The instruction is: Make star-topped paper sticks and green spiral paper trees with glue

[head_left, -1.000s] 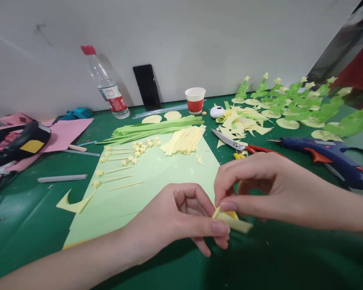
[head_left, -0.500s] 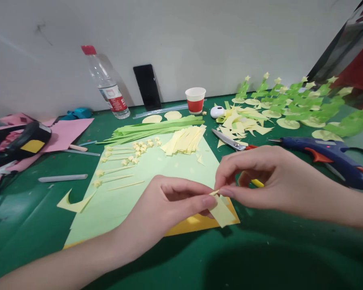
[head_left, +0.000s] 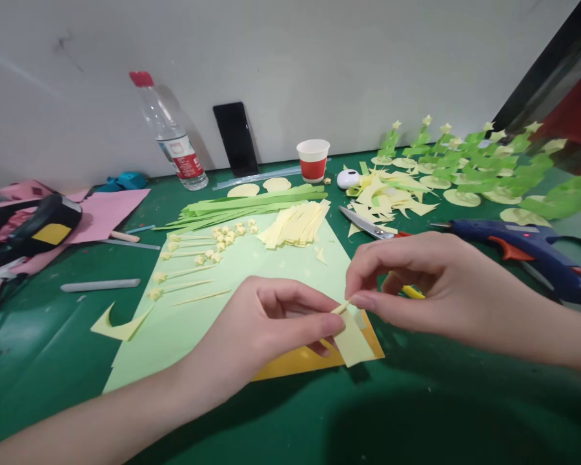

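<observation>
Between my two hands is a pale yellow piece of paper (head_left: 354, 342), its upper edge rolled into a thin tube. My left hand (head_left: 281, 316) pinches the rolled edge between thumb and fingers. My right hand (head_left: 407, 281) pinches the tube's right end with thumb and forefinger. Beneath them lies a light green sheet (head_left: 271, 278) over an orange sheet (head_left: 300, 365). On the green sheet rest small folded paper stars (head_left: 223, 239), several stars on thin paper sticks (head_left: 184, 270), a bare paper stick (head_left: 201, 298) and a stack of pale yellow strips (head_left: 295, 225).
Green strips (head_left: 242, 206) and paper discs (head_left: 277, 185) lie behind. Scissors (head_left: 368, 225), yellow scraps (head_left: 382, 194) and a blue glue gun (head_left: 523, 248) are on the right, before several paper plants (head_left: 465, 161). A bottle (head_left: 179, 148), phone (head_left: 235, 139) and paper cup (head_left: 313, 160) stand by the wall.
The left fingers have shifted slightly along the rolled edge, and the paper hangs a little further left. My right hand keeps its pinch at nearly the same spot.
</observation>
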Motion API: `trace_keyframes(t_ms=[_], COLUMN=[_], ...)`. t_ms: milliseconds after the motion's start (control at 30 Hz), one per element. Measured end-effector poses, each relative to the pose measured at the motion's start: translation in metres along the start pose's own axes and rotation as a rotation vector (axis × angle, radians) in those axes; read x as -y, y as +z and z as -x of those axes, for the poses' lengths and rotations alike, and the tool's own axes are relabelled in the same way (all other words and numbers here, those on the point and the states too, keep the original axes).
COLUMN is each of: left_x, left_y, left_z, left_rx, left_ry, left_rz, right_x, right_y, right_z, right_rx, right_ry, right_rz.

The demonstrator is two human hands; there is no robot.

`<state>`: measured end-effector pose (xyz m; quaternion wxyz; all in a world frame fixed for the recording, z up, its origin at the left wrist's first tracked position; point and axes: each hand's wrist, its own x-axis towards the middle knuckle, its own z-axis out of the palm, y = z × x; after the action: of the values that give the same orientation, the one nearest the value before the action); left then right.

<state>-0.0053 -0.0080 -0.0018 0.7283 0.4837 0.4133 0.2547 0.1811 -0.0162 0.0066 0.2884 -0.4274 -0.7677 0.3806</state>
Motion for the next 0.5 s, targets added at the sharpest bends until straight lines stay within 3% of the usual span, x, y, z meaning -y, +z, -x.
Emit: trace_keyframes(t_ms=[367, 500], left_x=[0.0014, -0.0011], left_y=[-0.0027, 0.0001], left_z=[0.0012, 0.0041], left_rx=[-0.084, -0.146], left_ry=[0.155, 0.265], left_rz=[-0.278, -0.413], right_x=[0.0001, -0.0010], right_y=[0.0015, -0.0005], right_z=[0.0002, -0.0002], right_rx=[-0.059, -0.032], right_ry=[0.022, 0.101], right_rz=[-0.055, -0.146])
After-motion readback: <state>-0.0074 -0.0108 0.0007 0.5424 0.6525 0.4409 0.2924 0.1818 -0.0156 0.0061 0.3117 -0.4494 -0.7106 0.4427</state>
